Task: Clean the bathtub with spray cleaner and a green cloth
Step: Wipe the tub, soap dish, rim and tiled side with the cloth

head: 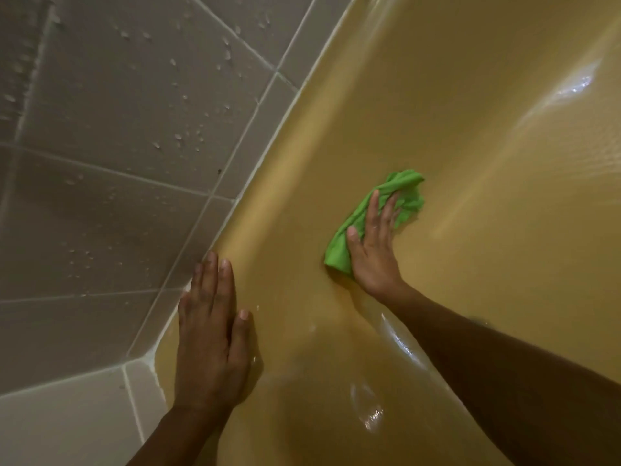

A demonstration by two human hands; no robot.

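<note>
1. Right forearm (504,371) sits closest to the lens on my feed, crossing from the lower right edge up and left into the tub.
2. At its end I see the right hand (373,253) laid flat on the green cloth (337,250), fingers straight and slightly spread, thumb out to the side. It presses the cloth rather than clutching it.
3. I read the cloth as crumpled into a long bunch. One end sticks out below the thumb and the other bunches beyond the fingertips. It lies against the sloping inner wall of the bathtub (470,129).
4. The tub is a glossy mustard yellow, and I can make out wet glints (369,412) on its surface near the bottom of the view.
5. Left forearm (168,442) enters from the bottom edge. The left hand (210,334) rests palm down on the tub's rim, fingers straight and together, holding nothing.
6. Its fingertips reach the pale sealant line (268,142) where the rim meets the wall.
7. Beyond that seam I see a grey-brown tiled wall (117,129) with pale grout, dotted with water droplets (178,136).
8. A lighter tile (67,425) fills the lower left corner.
</note>
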